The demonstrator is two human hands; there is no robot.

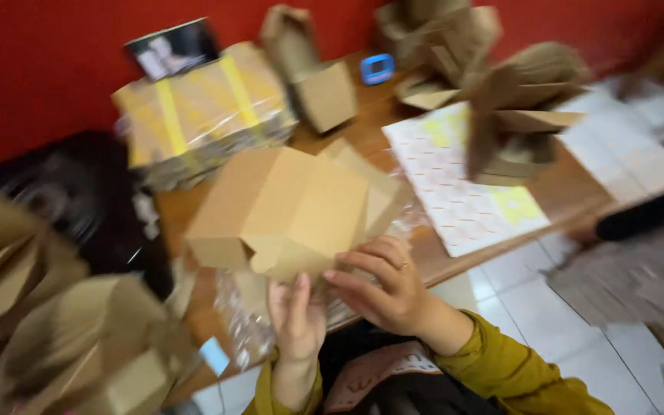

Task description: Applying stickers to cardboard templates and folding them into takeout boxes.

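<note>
Brown cardboard box, red wall (yellow-taped bundle).

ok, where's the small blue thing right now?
In the head view the small blue thing sits on the far part of the wooden table, near the red wall, between an open cardboard box and folded boxes.

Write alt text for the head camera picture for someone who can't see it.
Two hands, left hand and right hand, hold a brown cardboard box above a wooden table. A wrapped stack of flat cardboard, more folded boxes and a sheet of stickers lie around. The picture is blurred.
</note>
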